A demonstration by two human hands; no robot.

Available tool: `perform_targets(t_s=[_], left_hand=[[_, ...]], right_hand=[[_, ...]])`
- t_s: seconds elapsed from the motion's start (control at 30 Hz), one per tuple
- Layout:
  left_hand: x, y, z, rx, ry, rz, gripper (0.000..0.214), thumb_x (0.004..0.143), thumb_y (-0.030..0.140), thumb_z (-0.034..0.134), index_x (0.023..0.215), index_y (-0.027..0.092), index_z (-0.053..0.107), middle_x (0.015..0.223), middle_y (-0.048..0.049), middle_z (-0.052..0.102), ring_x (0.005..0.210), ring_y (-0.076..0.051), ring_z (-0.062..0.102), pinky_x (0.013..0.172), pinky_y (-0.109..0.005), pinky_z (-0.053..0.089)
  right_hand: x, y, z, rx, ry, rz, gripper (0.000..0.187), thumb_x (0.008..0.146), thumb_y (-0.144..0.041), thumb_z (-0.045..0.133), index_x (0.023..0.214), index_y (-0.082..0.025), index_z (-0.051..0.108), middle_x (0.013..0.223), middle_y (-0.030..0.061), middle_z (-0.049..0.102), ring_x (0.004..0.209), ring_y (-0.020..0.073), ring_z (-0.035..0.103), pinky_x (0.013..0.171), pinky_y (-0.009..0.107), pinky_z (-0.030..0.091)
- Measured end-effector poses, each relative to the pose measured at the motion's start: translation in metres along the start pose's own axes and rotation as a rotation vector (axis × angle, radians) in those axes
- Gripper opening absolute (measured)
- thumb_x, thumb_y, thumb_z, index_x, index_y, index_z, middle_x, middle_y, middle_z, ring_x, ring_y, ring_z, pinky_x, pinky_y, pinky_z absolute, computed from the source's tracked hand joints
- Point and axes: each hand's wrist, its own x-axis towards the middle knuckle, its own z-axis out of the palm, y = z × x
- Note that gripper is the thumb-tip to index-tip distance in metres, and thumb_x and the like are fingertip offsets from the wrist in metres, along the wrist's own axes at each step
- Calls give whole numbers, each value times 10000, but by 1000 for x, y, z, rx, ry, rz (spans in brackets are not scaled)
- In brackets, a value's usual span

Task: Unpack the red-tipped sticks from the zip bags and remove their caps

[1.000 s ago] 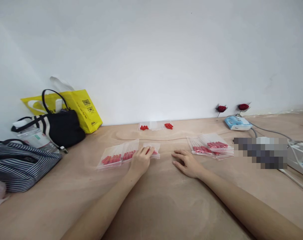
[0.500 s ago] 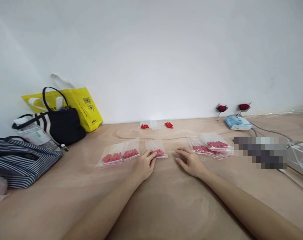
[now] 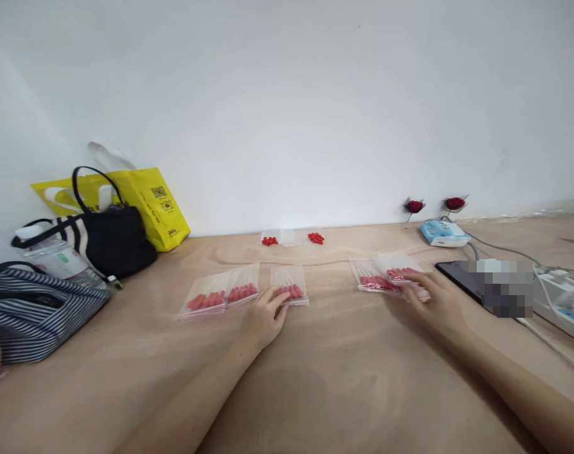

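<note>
On my desk point(image 3: 325, 384), centre, a clear bag point(image 3: 287, 276), red capsules point(image 3: 294, 291) inside, left hand point(image 3: 264, 317) at its edge, grip apart, stacked capsule bags point(image 3: 379, 275), right hand point(image 3: 433, 301) at them, grip state I cannot tell

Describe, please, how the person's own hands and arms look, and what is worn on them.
The left hand and the right hand are bare: no gloves, and no ring, watch or bracelet can be seen. The left forearm and the right forearm taper toward the wrist, with no sleeve within the picture. Finer details are too small to judge.
</note>
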Motion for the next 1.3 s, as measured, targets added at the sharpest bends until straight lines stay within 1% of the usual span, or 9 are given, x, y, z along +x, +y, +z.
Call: perform_targets(t_s=[0.17,0.33,0.6,0.7,0.77,0.83,0.93,1.07,1.3], left_hand=[[0,1,1,-58,-16,30,227,831,184,422,840,204,648,885,-50,628,839,-167,575,765,-321,469],[5,-1,3,-143,-84,-6,228,823,145,425,820,192,648,860,-39,639,811,-159,582,739,-297,464],[9,3,0,-143,-37,-43,175,818,191,426,820,191,600,874,-36,606,828,-153,560,752,-276,436],[9,10,-3,-16,95,-211,163,793,278,455,724,170,555,745,-35,567,717,-159,538,658,-277,417],[8,13,-3,-25,68,-342,227,768,348,478,628,172,502,581,6,505,570,-132,497,553,-247,380],[9,13,-2,-135,-2,-459,263,735,401,512,611,174,465,499,42,454,482,-105,462,491,-217,344],[13,14,1,-465,-11,-728,281,717,416,552,794,177,428,517,62,491,428,-92,489,454,-201,371],[23,18,-3,-982,13,-1050,407,743,341,590,994,166,320,581,15,575,490,-112,583,544,-247,493],[30,17,-5,-1240,29,-1133,398,687,25,635,972,139,383,682,-18,583,591,-109,625,656,-251,535]], right_hand=[[7,-81,50,233,-349,-274,222,781,-316,475,950,-212,572,873,72,570,827,188,527,737,327,436],[20,-126,87,206,-487,-418,271,767,-320,514,1006,-204,568,912,64,570,861,192,508,759,332,397],[18,-127,100,128,-490,-448,234,854,-274,398,837,-221,625,788,42,597,789,161,522,703,293,322],[15,-127,98,128,-459,-388,215,844,-259,411,779,-207,609,721,29,599,752,152,526,685,284,292],[14,-128,98,144,-428,-341,199,830,-244,429,721,-197,589,689,17,604,710,140,523,675,281,273],[14,-128,98,166,-387,-307,193,818,-233,445,675,-187,567,675,10,609,672,129,516,669,279,258],[14,-128,98,181,-323,-276,189,808,-214,449,650,-178,546,656,8,610,636,119,505,666,281,242],[14,-127,98,190,-280,-291,198,811,-208,439,643,-172,536,635,10,600,617,114,494,672,285,235],[14,-128,98,157,-330,-464,183,799,-202,446,665,-174,567,619,16,571,643,125,466,693,292,238]])
